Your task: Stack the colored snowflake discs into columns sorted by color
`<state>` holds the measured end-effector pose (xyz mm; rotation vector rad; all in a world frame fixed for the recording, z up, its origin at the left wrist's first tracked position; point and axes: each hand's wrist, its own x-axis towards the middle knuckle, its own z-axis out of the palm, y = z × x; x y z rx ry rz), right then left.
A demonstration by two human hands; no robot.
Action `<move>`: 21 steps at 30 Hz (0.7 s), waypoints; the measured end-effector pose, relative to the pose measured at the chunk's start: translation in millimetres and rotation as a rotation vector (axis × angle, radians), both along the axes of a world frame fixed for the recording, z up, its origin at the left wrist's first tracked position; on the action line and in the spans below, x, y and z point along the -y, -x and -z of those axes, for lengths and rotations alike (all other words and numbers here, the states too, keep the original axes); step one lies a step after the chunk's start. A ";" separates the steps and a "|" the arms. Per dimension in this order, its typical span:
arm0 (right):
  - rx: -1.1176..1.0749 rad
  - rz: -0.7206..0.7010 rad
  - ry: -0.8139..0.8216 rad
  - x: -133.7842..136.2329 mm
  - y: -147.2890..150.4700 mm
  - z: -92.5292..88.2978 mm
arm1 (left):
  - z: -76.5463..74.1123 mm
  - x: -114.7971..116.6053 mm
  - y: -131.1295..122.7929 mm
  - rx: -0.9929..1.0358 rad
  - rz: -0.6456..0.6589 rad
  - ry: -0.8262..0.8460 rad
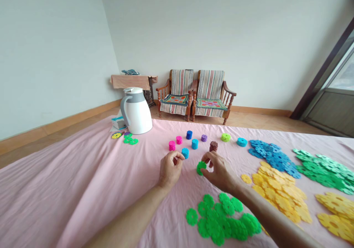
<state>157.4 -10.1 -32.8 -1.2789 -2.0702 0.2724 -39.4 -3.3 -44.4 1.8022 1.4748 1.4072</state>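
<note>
My right hand point(218, 170) has its thumb and fingers around a small stack of green notched discs point(201, 168), which are flat plastic interlocking pieces. My left hand point(170, 170) is closed in a pinch to the left; whatever its fingertips hold, if anything, is hidden. Just beyond those fingertips stands a light blue stack point(185, 152). A brown stack point(213, 146) rises behind my right fingers. Nearer to me, between my forearms, loose green discs point(214, 218) lie in a spread pile.
Pink stacks point(172, 145), a dark blue stack point(189, 134) and a purple stack point(204, 138) stand farther back. Yellow discs point(279, 189), blue discs point(272, 156) and teal-green discs point(323, 168) pile up at right. A white jug point(139, 115) stands back left on the pink cloth point(83, 189).
</note>
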 end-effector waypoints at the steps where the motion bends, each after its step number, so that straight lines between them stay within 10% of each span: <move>1: -0.001 -0.001 0.004 0.0 -0.2 0.4 | 0.5 -0.2 0.3 -0.003 0.000 0.000; 10: -0.056 0.020 0.021 22.8 -8.4 -2.0 | -3.2 3.7 4.1 -0.050 -0.051 -0.055; 21: -0.048 -0.072 0.118 49.4 -7.8 -6.5 | -7.8 28.4 103.3 -0.296 -0.200 -0.025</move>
